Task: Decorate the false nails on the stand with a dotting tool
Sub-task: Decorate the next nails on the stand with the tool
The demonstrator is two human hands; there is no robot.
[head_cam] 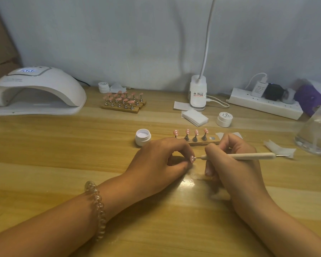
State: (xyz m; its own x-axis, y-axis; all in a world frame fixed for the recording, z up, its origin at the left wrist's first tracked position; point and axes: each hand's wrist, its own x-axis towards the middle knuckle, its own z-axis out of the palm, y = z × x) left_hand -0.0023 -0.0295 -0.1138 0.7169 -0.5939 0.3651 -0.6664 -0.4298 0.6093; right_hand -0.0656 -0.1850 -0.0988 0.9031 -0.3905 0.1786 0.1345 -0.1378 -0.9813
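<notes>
On the wooden tabletop (63, 154), the left hand (161, 158) pinches a single pink false nail (192, 159) between curled fingertips. The right hand (233, 164) grips a pale dotting tool (248, 156) like a pen, its fine tip at the nail's surface. Just beyond the hands lies the wooden stand (202, 142), carrying four upright pink nails with white dots (187, 132) and one bare holder spot at its right end. An open white jar (142, 137) sits just left of the stand. Farther back stand a second rack of pink nails (122, 101), a white curing lamp (35, 91) at far left, and a closed jar (224, 119) at right.
</notes>
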